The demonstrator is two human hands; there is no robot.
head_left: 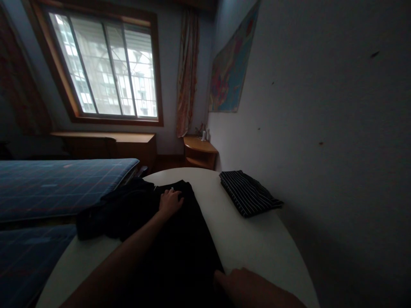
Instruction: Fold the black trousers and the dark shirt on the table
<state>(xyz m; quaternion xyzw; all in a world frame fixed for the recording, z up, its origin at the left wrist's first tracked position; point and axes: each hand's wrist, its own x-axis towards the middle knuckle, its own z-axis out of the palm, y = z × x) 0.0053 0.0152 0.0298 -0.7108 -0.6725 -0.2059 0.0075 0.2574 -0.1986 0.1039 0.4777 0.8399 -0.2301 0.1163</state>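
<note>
A long black garment [180,252] lies over the round white table [208,188], its narrow end pointing away from me. It is too dark to tell its exact kind, though its straight outline resembles trousers. My left hand [170,202] rests on the cloth near the far end, palm down with the fingers loosely spread. Down at the near right edge of the garment is my right hand [240,284], thumb and fingers closed on the cloth's border. Beside the garment, on the left, a bunched dark piece of clothing [109,214] hangs partly over the table's rim.
A folded black-and-white striped cloth [248,192] lies on the table's right, close to the wall [321,184]. Blue checked mattresses [64,184] stand left of the table. Beyond are a wooden desk [135,137] under the window and a small corner shelf [201,145].
</note>
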